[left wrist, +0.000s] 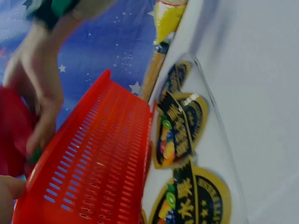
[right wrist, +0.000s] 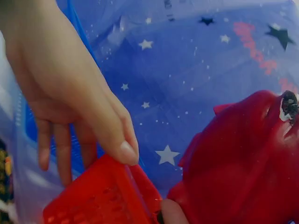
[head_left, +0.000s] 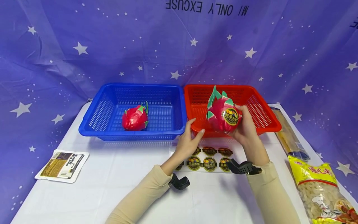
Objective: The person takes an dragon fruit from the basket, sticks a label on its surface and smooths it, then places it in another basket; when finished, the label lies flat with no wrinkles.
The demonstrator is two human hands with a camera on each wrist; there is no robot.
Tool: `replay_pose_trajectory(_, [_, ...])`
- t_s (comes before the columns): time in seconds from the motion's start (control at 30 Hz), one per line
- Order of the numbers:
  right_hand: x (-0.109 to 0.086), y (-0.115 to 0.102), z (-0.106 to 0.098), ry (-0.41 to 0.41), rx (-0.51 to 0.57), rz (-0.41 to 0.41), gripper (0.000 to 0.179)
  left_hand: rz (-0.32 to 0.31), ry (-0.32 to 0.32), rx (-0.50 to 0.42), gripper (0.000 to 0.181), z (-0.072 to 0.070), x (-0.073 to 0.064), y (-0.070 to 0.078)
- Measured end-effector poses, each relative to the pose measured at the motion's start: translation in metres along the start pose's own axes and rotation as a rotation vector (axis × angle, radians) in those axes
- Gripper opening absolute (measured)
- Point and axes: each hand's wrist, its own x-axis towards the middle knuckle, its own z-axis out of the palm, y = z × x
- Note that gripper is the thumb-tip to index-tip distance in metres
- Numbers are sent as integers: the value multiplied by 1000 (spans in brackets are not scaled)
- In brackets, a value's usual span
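My right hand (head_left: 246,127) grips a red dragon fruit (head_left: 219,113) with green leaf tips, above the red basket (head_left: 263,129). A round black-and-gold sticker (head_left: 231,116) shows on the fruit's side. In the right wrist view the held dragon fruit (right wrist: 238,163) fills the lower right. My left hand (head_left: 186,143) is at the red basket's near left corner, thumb and fingers spread and fairly straight; in the right wrist view the left thumb lies at the basket's rim. Under my hands lies a clear sheet of matching stickers (head_left: 209,164).
A blue basket (head_left: 134,137) with another dragon fruit (head_left: 135,118) inside stands left of the red one. A flat food packet (head_left: 62,165) lies at the left. A long brown pack (head_left: 291,133) and a yellow-topped bag (head_left: 321,189) line the right edge. A starry purple cloth hangs behind.
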Motion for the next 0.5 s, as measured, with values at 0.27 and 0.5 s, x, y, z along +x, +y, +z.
replay_pose_trajectory(0.27, [53,-11,4,30,-153,168,37,-10,27,-16,57,1,1,1])
replay_pose_trajectory(0.5, [81,-8,1,38,-418,289,34,-13,24,-30,55,1,0,1])
